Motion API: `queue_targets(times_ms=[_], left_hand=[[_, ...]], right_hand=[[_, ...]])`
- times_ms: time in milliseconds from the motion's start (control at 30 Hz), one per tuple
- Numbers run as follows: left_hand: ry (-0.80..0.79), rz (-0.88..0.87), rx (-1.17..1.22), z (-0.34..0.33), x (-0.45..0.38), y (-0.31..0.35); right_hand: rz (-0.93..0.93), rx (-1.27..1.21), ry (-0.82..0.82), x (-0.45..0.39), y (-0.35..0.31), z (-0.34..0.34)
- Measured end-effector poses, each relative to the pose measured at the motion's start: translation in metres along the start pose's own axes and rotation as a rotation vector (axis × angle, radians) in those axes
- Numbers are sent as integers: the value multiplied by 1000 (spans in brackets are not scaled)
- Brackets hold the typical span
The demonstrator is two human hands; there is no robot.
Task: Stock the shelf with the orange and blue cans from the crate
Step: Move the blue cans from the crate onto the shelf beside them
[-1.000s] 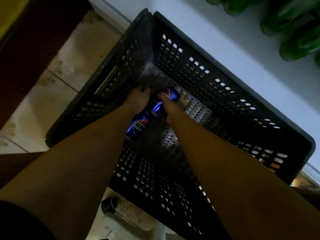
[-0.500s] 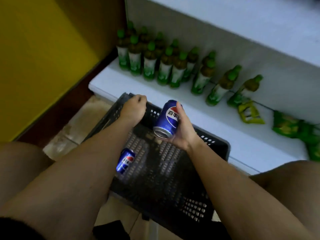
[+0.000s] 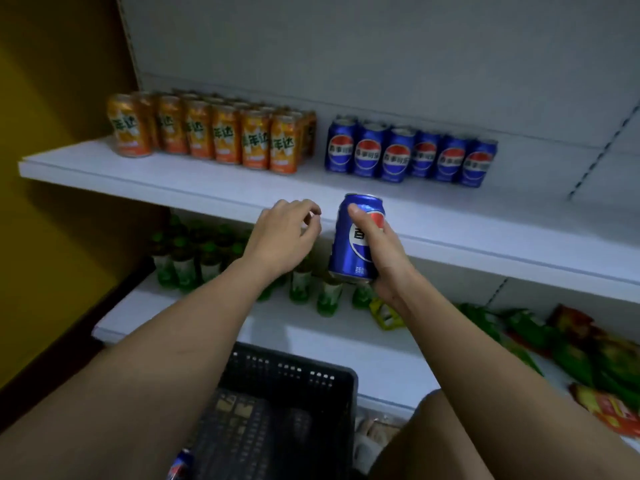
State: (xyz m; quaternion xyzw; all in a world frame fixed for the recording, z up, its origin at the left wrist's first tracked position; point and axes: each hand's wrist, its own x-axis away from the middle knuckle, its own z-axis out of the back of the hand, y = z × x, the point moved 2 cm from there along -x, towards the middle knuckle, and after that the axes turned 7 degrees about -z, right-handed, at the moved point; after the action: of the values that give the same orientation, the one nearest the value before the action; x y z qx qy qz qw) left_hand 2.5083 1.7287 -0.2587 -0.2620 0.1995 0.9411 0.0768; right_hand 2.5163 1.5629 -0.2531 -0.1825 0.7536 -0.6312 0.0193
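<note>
Head view, only 1 view: my right hand (image 3: 382, 258) grips a blue can (image 3: 356, 237) upright, thumb across its front, fingers wrapped behind; the can is in the air in front of the shelf (image 3: 207, 183) edge, not yet set down. My left hand (image 3: 284, 237) holds nothing, fingers loosely curled, hovering just left of the can near the shelf lip, touching nothing that I can see. On the shelf, orange cans (image 3: 207, 133) stand in rows on the left, 7 across the front with more behind, so that side looks mostly stocked. Blue row (image 3: 410, 154) stands to their right, 6 across the front, with maybe a second rank behind the left ones, hard to tell. Bare shelf lies in front of the blue row and to its right, so I judge my can goes there. Crate (image 3: 311, 379) sits low between my arms, mostly dark inside; 1 more blue can (image 3: 180, 467) shows at the bottom edge beside my left forearm, and I can't tell if others hide under my arms. My guess: task is far along, oranges seemingly done, at least 2 blue cans left counting the 1 in hand. Lower shelf has green bottles (image 3: 187, 265) and snack bags (image 3: 588, 351), not part of the job.
</note>
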Motion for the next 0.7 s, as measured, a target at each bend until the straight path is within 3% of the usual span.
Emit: queue_targets(times_ms=[367, 700], left_hand=[[-356, -39, -87, -61, -96, 43], [-353, -42, -121, -104, -139, 27]], right_hand=[[123, 105, 278, -26, -60, 93], [322, 53, 460, -132, -87, 134]])
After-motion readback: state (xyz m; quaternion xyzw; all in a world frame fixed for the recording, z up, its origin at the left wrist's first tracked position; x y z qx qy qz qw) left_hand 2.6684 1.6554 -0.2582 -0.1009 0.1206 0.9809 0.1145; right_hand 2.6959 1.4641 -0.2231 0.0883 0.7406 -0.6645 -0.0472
